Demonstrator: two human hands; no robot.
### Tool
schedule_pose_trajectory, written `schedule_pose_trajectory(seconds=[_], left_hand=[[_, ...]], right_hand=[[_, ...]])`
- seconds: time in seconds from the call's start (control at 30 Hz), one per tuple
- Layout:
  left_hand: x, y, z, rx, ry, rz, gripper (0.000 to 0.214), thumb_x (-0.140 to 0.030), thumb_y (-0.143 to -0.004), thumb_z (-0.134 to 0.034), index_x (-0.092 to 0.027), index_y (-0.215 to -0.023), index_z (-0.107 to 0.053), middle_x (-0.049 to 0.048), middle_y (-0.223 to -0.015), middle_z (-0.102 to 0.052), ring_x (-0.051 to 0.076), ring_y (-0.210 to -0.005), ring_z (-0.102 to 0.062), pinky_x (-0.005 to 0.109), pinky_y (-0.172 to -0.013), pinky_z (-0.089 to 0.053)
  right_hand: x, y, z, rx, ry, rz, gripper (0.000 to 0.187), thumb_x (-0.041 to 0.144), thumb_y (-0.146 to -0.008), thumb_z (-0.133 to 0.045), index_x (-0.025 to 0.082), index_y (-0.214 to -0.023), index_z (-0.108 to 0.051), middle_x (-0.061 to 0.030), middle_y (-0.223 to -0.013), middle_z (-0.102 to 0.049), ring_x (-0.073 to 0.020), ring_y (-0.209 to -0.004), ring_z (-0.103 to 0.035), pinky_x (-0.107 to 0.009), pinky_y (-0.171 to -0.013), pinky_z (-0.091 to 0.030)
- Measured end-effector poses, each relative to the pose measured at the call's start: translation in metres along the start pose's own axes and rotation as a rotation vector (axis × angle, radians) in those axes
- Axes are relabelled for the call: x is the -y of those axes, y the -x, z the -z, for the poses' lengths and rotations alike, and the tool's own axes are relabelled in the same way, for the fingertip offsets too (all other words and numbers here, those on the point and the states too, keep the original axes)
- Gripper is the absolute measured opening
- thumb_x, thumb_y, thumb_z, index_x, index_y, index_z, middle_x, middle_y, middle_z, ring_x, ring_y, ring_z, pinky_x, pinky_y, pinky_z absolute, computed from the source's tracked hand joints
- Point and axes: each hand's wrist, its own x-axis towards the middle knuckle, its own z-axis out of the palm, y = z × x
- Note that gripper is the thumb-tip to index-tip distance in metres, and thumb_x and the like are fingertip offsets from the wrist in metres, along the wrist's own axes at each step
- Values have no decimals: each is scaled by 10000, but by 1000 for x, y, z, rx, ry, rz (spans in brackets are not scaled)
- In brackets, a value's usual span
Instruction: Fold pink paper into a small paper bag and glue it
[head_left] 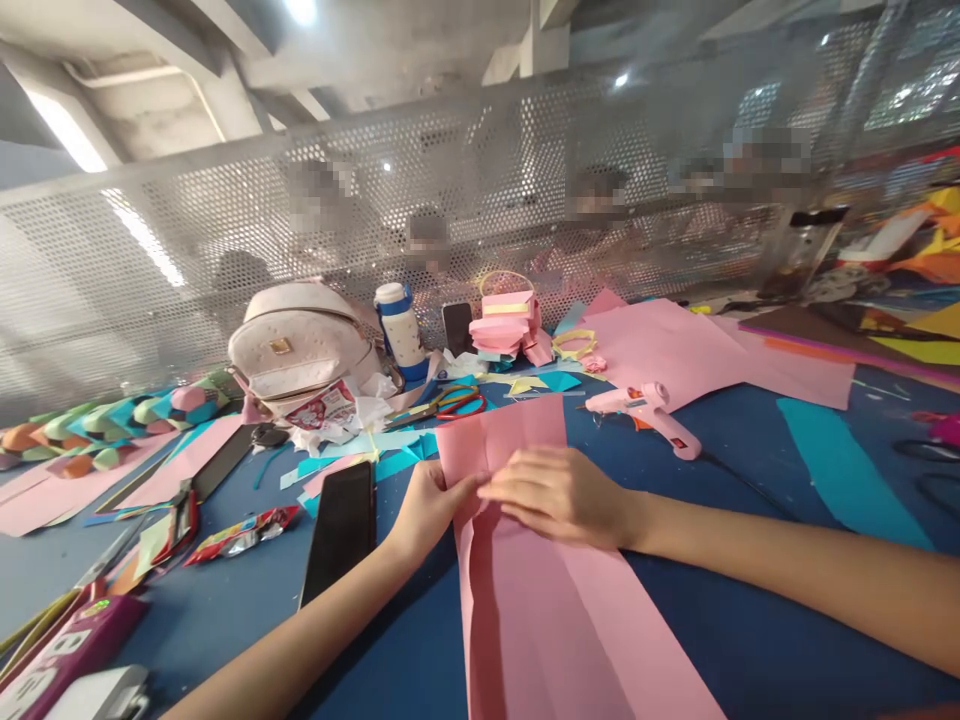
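Observation:
A long pink sheet of paper (555, 610) lies lengthwise in front of me, with creases along it and its left edge raised. My left hand (429, 508) grips that left edge near the far end, thumb on top and fingers curled. Across the sheet reaches my right hand (559, 495), its fingers together and bent over a fold; their tips meet the left thumb. The right thumb is hidden. Just beyond the right hand rests a pink glue gun (649, 410) with a dark cord. A black phone (341, 530) lies left of the paper.
Scissors (442, 405) and blue paper scraps lie beyond the sheet. Behind them stand a pale backpack (304, 340), a bottle (401, 330) and a pink paper model (506, 325). Large pink sheets (675, 345) lie back right. A snack wrapper (244, 533) and purple box (71, 655) are left.

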Motion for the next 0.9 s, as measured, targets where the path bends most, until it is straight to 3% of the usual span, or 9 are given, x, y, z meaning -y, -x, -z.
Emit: schedule_pose_trajectory(seconds=[0.13,0.23,0.33,0.47,0.57,0.67,0.77,0.83,0.9], left_hand=[[2,1,0,35,2,-33,419,-465,-743,-752,-118,-547,-624,-5,-514,-558,84,-466,-438,211,-461,-316],[2,3,0,69,13,-38,383,-451,-739,-758,-116,-580,-661,3,-540,-594,99,-481,-476,217,-484,-348],[2,4,3,112,32,-31,334,-422,-729,-774,-125,-604,-688,8,-556,-624,117,-509,-526,219,-511,-382],[4,5,8,232,74,3,284,-412,-702,-799,-137,-765,-761,54,-702,-725,191,-645,-654,260,-625,-481],[5,5,9,278,102,22,310,-421,-707,-794,-145,-847,-775,75,-772,-754,226,-703,-696,293,-684,-517],[6,6,9,282,122,24,310,-402,-715,-791,-145,-888,-776,82,-819,-765,238,-740,-710,310,-723,-530],[5,7,9,273,134,21,292,-378,-722,-786,-137,-886,-777,87,-832,-768,243,-747,-713,317,-729,-534],[4,7,8,264,148,21,299,-372,-714,-791,-137,-898,-776,87,-830,-768,249,-754,-715,321,-723,-537],[3,8,8,253,164,23,315,-369,-700,-800,-140,-914,-773,86,-836,-769,255,-765,-718,328,-727,-541]], right_hand=[[-12,-22,18,-150,30,-282,549,320,-860,-703,199,-1353,-496,-121,-1331,-567,-279,-1239,-474,-454,-1021,-394],[-20,-39,28,-30,-26,-392,275,335,-789,-780,199,-1000,-668,-53,-964,-695,-239,-949,-597,-372,-851,-441],[-25,-49,35,73,-36,-412,138,281,-784,-785,195,-764,-680,13,-689,-644,-171,-712,-572,-288,-697,-396],[-35,-53,45,90,-17,-389,132,227,-774,-780,207,-692,-680,24,-667,-645,-169,-707,-576,-282,-676,-369],[-38,-53,52,93,-18,-375,82,177,-823,-709,223,-756,-704,18,-750,-694,-185,-772,-610,-301,-708,-397],[-30,-49,55,-92,-1,-339,129,172,-911,-598,228,-991,-682,-18,-993,-713,-198,-936,-615,-335,-824,-430],[-18,-38,48,-262,155,-115,113,199,-958,-541,232,-1004,-639,-31,-985,-688,-198,-953,-574,-353,-861,-405],[-12,-26,38,-140,256,124,165,161,-972,-503,245,-977,-645,-11,-913,-687,-179,-872,-557,-338,-816,-387],[-11,-14,26,-30,283,182,165,206,-992,-493,226,-946,-650,-10,-847,-682,-161,-790,-553,-312,-736,-376]])
